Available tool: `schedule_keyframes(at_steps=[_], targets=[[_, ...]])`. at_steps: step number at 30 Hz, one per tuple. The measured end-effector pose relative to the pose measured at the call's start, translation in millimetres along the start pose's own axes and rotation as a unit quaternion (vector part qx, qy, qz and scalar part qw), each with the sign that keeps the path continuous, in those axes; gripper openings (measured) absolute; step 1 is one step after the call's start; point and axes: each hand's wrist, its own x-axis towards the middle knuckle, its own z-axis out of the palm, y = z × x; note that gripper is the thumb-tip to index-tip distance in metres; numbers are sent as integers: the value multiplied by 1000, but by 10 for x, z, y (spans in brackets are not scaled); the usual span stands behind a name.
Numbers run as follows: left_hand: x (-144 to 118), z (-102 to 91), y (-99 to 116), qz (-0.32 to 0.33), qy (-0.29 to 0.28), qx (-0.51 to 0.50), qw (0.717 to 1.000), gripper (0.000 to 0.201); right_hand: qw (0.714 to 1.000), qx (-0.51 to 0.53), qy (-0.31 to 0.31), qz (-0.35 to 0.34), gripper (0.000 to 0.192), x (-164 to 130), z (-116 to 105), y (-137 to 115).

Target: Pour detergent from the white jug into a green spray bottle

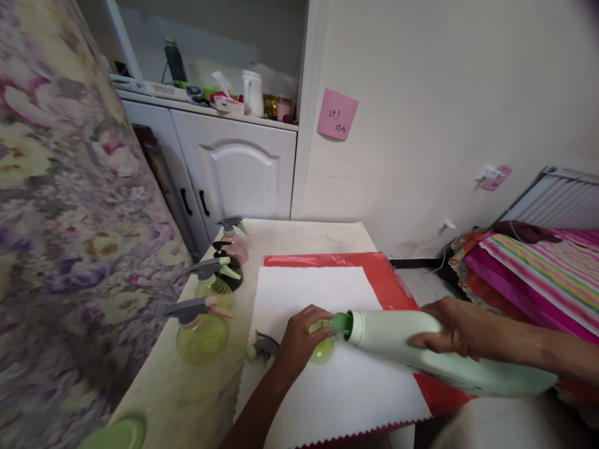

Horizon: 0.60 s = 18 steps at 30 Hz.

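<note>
My right hand point(449, 327) grips a large pale green bottle point(421, 349), tipped nearly flat with its green spout point(342, 324) pointing left. The spout meets the mouth of a small yellow-green bottle point(322, 350), which my left hand point(299, 340) wraps around on the white cloth point(322, 293). A grey and green spray head point(262, 347) lies on the cloth just left of my left hand.
Several spray bottles point(201, 327) stand along the table's left side. A red plastic sheet point(388, 280) lies under the white cloth. A green lid point(116, 434) sits at the front left corner. Floral fabric hangs at left; striped cloths point(538, 262) lie right.
</note>
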Motion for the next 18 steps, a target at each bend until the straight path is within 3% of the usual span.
schedule_keyframes(at_steps=[18], targets=[[3,2,-14,-7,8,0,1000,14,998,-53,24,-29,62,31,-2,62]])
